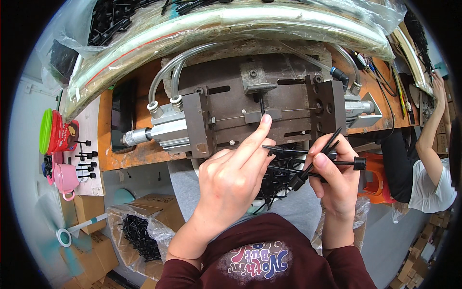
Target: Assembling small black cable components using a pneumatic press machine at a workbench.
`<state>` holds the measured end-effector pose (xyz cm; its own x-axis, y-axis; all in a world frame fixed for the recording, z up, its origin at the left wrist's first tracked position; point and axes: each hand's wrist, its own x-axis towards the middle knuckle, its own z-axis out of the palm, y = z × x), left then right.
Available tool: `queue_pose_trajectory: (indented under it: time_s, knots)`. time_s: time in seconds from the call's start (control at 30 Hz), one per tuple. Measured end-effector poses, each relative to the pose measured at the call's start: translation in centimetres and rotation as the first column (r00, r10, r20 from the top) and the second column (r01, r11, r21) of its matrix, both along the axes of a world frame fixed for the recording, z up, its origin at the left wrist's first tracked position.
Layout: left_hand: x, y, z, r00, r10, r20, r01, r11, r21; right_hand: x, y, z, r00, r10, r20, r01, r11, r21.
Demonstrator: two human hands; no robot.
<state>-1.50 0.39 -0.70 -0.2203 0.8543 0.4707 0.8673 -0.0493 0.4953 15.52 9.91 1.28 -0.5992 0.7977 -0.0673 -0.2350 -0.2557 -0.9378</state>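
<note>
My left hand (231, 180) reaches over the metal fixture (284, 98) with its index finger stretched out. The fingertip meets the lower end of a thin black rod (262, 105) standing under a small metal block (259, 83). My other left fingers are bent and partly hidden; I see nothing held in them. My right hand (339, 178) is closed on several black plastic rods with thick ribbed heads (299, 180), fanned out between thumb and fingers. Some of their tips point left, close to my left hand. More black rods (274, 189) lie in my lap below.
Pneumatic cylinders (168, 130) with clear hoses (163, 72) flank the fixture on the orange bench (115, 156). A plastic-wrapped padded edge (231, 24) curves behind. Boxed black parts (142, 236), a fan (65, 236) and pink cup (66, 177) are left; another person (430, 168) sits right.
</note>
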Motion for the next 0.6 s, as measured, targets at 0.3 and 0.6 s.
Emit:
queue_pose_trajectory:
  time_s: [0.3,0.6]
  knots:
    - [-0.12,0.01,-0.48,1.000,-0.011,-0.019,0.011,0.999,0.042,-0.06,-0.21,-0.03,1.000,0.001,0.015,-0.001,1.000,-0.011]
    - [-0.30,0.12,-0.75,0.999,-0.029,-0.030,0.031,0.997,0.073,0.03,-0.16,-0.07,1.000,0.004,0.008,-0.003,1.000,-0.008]
